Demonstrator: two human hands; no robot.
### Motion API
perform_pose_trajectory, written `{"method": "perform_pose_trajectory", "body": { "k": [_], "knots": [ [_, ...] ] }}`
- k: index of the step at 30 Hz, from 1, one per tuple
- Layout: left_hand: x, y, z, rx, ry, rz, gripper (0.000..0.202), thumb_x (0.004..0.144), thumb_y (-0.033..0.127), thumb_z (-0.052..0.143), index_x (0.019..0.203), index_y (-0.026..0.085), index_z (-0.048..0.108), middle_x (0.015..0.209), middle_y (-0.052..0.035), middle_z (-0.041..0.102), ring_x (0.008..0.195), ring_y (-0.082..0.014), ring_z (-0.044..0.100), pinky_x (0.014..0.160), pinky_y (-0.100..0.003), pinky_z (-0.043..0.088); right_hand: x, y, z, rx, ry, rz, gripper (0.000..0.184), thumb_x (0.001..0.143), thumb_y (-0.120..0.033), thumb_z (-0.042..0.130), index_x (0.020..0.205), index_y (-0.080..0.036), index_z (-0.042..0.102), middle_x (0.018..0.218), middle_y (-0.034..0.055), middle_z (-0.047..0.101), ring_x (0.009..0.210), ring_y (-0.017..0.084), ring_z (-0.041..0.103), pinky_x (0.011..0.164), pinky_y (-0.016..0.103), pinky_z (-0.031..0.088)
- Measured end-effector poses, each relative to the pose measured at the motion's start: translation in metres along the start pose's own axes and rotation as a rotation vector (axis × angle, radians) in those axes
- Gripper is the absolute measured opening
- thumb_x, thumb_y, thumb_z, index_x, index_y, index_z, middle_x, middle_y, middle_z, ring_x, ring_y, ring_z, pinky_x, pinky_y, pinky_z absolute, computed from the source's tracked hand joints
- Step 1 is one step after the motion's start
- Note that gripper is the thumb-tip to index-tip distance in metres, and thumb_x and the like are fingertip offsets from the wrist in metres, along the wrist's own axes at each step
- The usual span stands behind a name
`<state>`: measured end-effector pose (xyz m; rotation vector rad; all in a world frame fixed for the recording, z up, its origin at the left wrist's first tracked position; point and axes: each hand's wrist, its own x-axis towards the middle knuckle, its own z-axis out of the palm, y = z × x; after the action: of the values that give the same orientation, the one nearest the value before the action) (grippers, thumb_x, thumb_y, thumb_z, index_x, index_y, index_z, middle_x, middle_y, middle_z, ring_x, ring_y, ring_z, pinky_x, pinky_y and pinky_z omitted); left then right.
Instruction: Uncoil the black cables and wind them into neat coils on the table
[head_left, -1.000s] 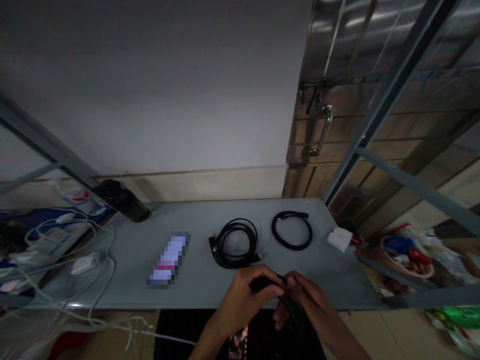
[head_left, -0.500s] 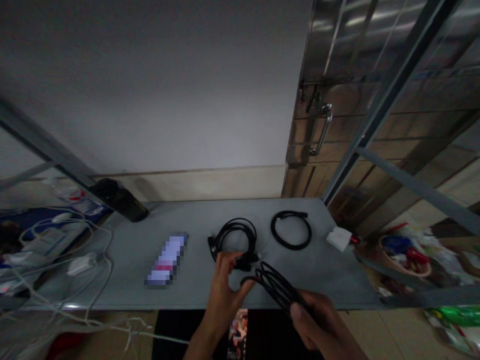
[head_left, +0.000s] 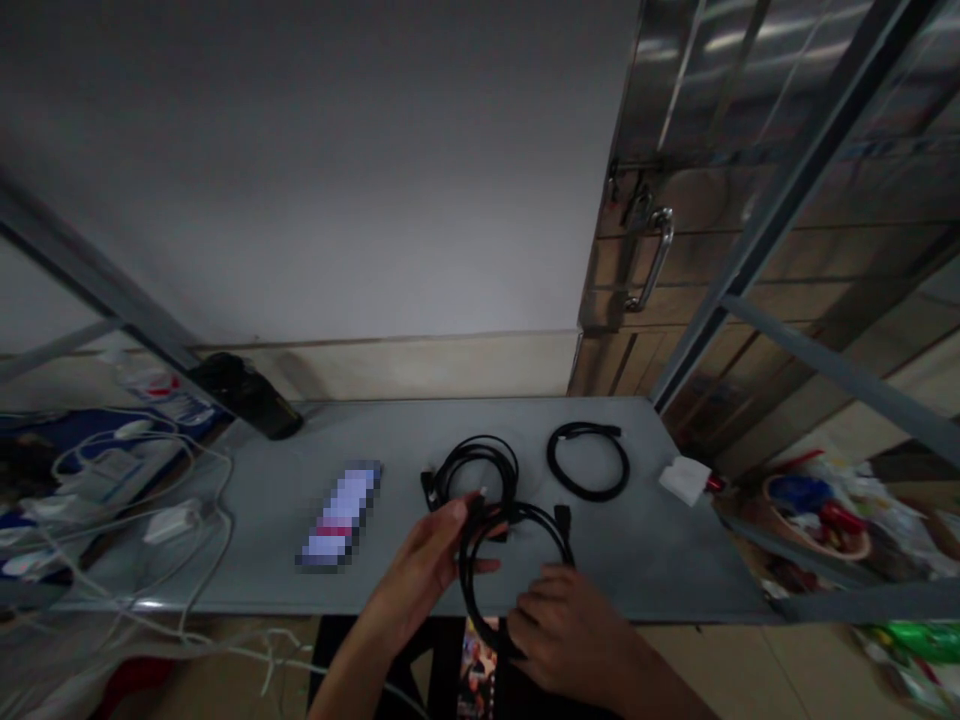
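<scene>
A black cable is looped into a ring between my two hands, just above the front of the grey table. My left hand pinches the upper left of the ring between thumb and fingers. Lower right, my right hand is closed round the same cable, and a dark plug sticks up above it. Just behind, a second black cable lies coiled on the table, partly hidden by my left hand and the held ring. Further right lies a third cable, wound in a neat circle.
A phone with a blurred screen lies left on the table. Behind it leans a dark bottle. White cords and a white adapter clutter the left end. A white block sits at the right edge, near metal posts.
The held cable has gone from a narrow, stretched bundle to an open round ring. My right hand has shifted left and turned over, and my left hand now meets the ring's upper left.
</scene>
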<state>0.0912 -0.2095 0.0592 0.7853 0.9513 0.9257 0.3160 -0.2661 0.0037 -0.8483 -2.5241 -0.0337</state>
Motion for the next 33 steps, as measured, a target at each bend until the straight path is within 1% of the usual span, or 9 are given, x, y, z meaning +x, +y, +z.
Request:
{"method": "perform_pose_trajectory", "body": {
  "k": [3, 7, 10, 12, 15, 19, 23, 27, 33],
  "knots": [
    [0.007, -0.004, -0.002, 0.191, 0.034, 0.11, 0.073, 0.088, 0.05, 0.095, 0.151, 0.02, 0.073, 0.133, -0.0177, 0.084, 0.108, -0.0314, 0.082, 0.088, -0.04, 0.064, 0.011, 0.01, -0.003, -0.036, -0.015, -0.062, 0.022, 0.103, -0.029, 0.078, 0.085, -0.022, 0.068, 0.074, 0.0001, 0.07, 0.069, 0.021, 0.067, 0.08, 0.037, 0.056],
    [0.019, -0.007, -0.011, 0.35, 0.046, 0.233, 0.074, 0.095, 0.05, 0.087, 0.158, 0.015, 0.068, 0.094, -0.0075, 0.084, 0.072, -0.019, 0.07, 0.079, -0.035, 0.059, 0.02, 0.03, -0.007, -0.042, 0.106, -0.056, 0.026, 0.112, -0.017, 0.061, 0.088, -0.021, 0.069, 0.077, 0.0028, 0.069, 0.085, 0.024, 0.071, 0.1, 0.045, 0.058],
    [0.026, -0.003, -0.021, 0.426, 0.076, 0.318, 0.073, 0.099, 0.05, 0.081, 0.161, 0.015, 0.065, 0.092, -0.0058, 0.082, 0.073, -0.0195, 0.069, 0.077, -0.034, 0.059, 0.022, 0.054, -0.008, -0.004, 0.18, 0.054, 0.018, 0.113, -0.012, 0.061, 0.101, -0.02, 0.072, 0.113, 0.0108, 0.08, 0.12, 0.029, 0.073, 0.119, 0.057, 0.052],
    [0.033, 0.0, -0.027, 0.493, 0.088, 0.365, 0.073, 0.102, 0.05, 0.077, 0.164, 0.014, 0.061, 0.092, -0.0057, 0.082, 0.071, -0.0198, 0.068, 0.078, -0.035, 0.06, 0.025, 0.071, -0.006, 0.013, 0.229, 0.124, 0.013, 0.112, -0.013, 0.064, 0.108, -0.02, 0.073, 0.143, 0.0148, 0.074, 0.145, 0.036, 0.063, 0.124, 0.066, 0.049],
    [0.053, 0.004, -0.036, 0.627, 0.126, 0.433, 0.073, 0.106, 0.051, 0.07, 0.169, 0.016, 0.055, 0.104, -0.0089, 0.085, 0.079, -0.0238, 0.076, 0.085, -0.04, 0.065, 0.037, 0.093, 0.003, 0.11, 0.273, 0.178, 0.01, 0.112, -0.015, 0.067, 0.109, -0.022, 0.075, 0.162, 0.0149, 0.063, 0.161, 0.037, 0.05, 0.126, 0.067, 0.052],
    [0.091, 0.001, -0.054, 0.808, 0.254, 0.542, 0.063, 0.105, 0.049, 0.066, 0.16, 0.018, 0.064, 0.139, -0.0157, 0.081, 0.121, -0.0314, 0.079, 0.112, -0.05, 0.061, 0.058, 0.116, 0.031, 0.252, 0.254, 0.218, 0.01, 0.113, -0.014, 0.065, 0.112, -0.021, 0.072, 0.163, 0.0154, 0.061, 0.163, 0.033, 0.049, 0.132, 0.06, 0.052],
    [0.121, -0.011, -0.078, 1.014, 0.348, 0.613, 0.052, 0.1, 0.039, 0.065, 0.147, 0.019, 0.074, 0.132, -0.0156, 0.081, 0.129, -0.035, 0.073, 0.119, -0.057, 0.055, 0.069, 0.134, 0.06, 0.311, 0.201, 0.262, 0.024, 0.108, 0.0, 0.056, 0.116, -0.019, 0.069, 0.161, 0.0157, 0.062, 0.161, 0.032, 0.05, 0.133, 0.059, 0.05],
    [0.13, -0.03, -0.093, 1.05, 0.415, 0.622, 0.047, 0.099, 0.036, 0.066, 0.143, 0.022, 0.077, 0.13, -0.0141, 0.077, 0.127, -0.0348, 0.069, 0.119, -0.059, 0.054, 0.07, 0.14, 0.08, 0.457, 0.239, 0.302, 0.05, 0.096, 0.011, 0.046, 0.128, -0.02, 0.067, 0.159, 0.015, 0.062, 0.157, 0.028, 0.052, 0.132, 0.055, 0.05],
    [0.126, -0.047, -0.094, 1.014, 0.457, 0.645, 0.047, 0.105, 0.039, 0.067, 0.148, 0.023, 0.072, 0.142, -0.0146, 0.069, 0.138, -0.0341, 0.064, 0.126, -0.059, 0.05, 0.064, 0.145, 0.099, 0.555, 0.354, 0.465, 0.046, 0.098, 0.001, 0.054, 0.135, -0.023, 0.068, 0.155, 0.0162, 0.06, 0.146, 0.029, 0.06, 0.127, 0.052, 0.052]
  ]
}}
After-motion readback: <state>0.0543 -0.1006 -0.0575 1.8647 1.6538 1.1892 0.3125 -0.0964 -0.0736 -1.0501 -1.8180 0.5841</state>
